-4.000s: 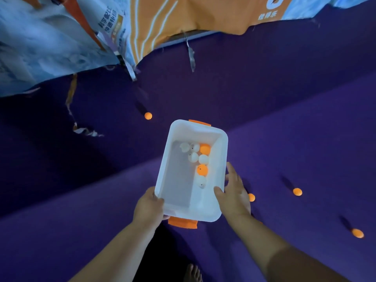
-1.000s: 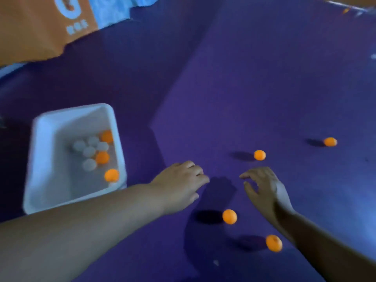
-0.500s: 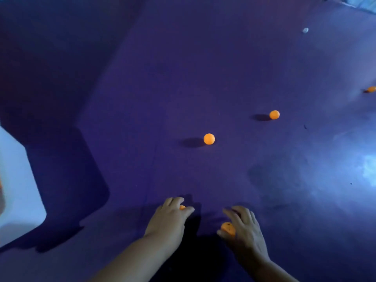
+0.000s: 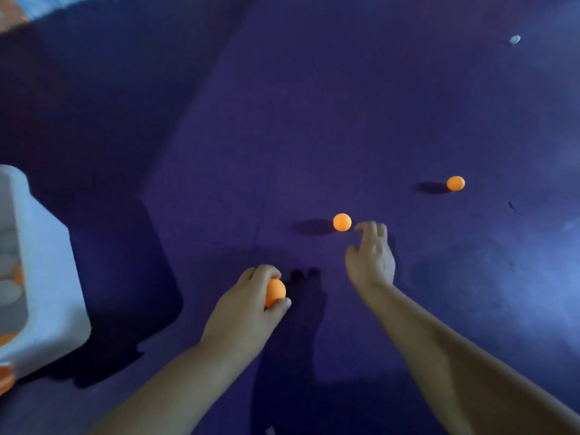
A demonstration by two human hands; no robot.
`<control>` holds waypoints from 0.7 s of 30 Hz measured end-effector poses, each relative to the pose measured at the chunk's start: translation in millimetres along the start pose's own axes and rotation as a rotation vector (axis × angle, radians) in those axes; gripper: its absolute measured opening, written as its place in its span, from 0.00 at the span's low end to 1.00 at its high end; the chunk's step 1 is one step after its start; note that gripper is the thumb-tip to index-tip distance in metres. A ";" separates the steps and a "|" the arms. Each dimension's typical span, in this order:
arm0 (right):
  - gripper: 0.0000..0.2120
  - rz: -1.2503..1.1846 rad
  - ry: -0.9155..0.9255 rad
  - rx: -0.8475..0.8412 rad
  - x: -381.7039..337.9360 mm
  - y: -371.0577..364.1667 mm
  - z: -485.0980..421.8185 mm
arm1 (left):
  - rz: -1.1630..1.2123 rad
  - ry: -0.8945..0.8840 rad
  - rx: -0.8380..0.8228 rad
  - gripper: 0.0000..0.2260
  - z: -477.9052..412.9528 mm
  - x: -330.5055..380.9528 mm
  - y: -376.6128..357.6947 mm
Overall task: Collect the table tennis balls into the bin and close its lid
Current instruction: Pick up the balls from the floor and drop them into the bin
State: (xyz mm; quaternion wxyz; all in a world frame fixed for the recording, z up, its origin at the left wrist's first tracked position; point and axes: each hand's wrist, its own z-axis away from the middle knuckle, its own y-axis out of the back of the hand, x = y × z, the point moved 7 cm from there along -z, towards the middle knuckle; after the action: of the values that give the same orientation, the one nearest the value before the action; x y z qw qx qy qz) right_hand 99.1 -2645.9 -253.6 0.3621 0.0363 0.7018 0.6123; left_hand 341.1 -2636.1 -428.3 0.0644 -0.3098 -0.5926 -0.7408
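While the purple floor (image 4: pixel 314 120) carries the white plastic bin (image 4: pixel 47 277) far left, the left grip (image 4: pixel 248 306) pinches one round orange table tennis ball (image 4: pixel 275 291), the right grip (image 4: pixel 372 262) curls just beside another orange ball (image 4: pixel 342 221), its hold impossible to tell.

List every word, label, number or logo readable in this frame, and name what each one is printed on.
No text can be read here.
Banner strip, top left corner: only a blurred orange and blue edge, no lettering shows.
Held ball in the left hand, near ball and far ball on the floor: no print visible.
White bin: no label visible on the part in view.
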 end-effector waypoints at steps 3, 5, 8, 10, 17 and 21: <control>0.23 0.066 -0.025 -0.051 -8.4 -7.3 -27.2 | -0.013 -0.026 0.106 0.29 -46.5 -69.1 -73.7; 0.28 0.158 0.020 -0.135 -12.7 -18.6 -35.1 | 0.103 0.069 0.051 0.18 2.5 -2.4 72.2; 0.26 0.293 0.036 -0.224 -15.6 -31.5 -38.7 | 0.242 0.124 0.171 0.14 27.8 72.4 212.5; 0.20 0.323 0.006 -0.198 -20.5 -32.5 -37.5 | 0.208 0.130 0.246 0.15 26.7 58.9 252.3; 0.17 -0.349 -0.135 -0.398 -131.0 -59.5 38.4 | -0.185 0.147 0.340 0.18 34.8 -7.7 361.8; 0.06 -0.667 0.002 -0.726 -255.5 -83.6 107.2 | -0.219 0.277 0.313 0.16 70.5 -63.4 395.9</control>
State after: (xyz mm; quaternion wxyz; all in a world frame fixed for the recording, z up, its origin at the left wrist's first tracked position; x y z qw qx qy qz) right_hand 379.0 -2703.6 -207.8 0.5270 -0.3194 0.4167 0.6683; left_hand 601.9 -2703.2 -123.0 0.1117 -0.1251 -0.7157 -0.6779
